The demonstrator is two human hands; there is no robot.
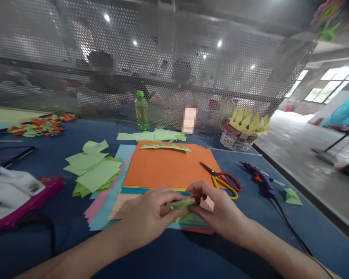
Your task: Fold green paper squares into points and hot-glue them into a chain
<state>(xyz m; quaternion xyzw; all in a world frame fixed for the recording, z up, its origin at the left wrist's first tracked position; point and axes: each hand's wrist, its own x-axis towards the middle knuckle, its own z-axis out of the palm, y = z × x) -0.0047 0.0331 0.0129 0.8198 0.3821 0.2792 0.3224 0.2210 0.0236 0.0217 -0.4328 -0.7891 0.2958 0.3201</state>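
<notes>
Green paper (182, 204) is pinched in the fingers of my left hand (152, 209) and right hand (219, 205), six o'clock in my view; from it, scissors (215, 174) lie at two o'clock, loose sheets (99, 176) at ten.

Head camera: on the person's head, looking from above the near side of the orange rectangular paper stack (168, 166).
Facing: forward and down over the blue counter (174, 259), to the grey perforated screen (235, 58) behind the stack.
Bare hands: left (155, 209) and right (218, 207), close to the lens, at the stack's near edge.
Concrete floor (308, 174): farther off, right of the stack.
</notes>
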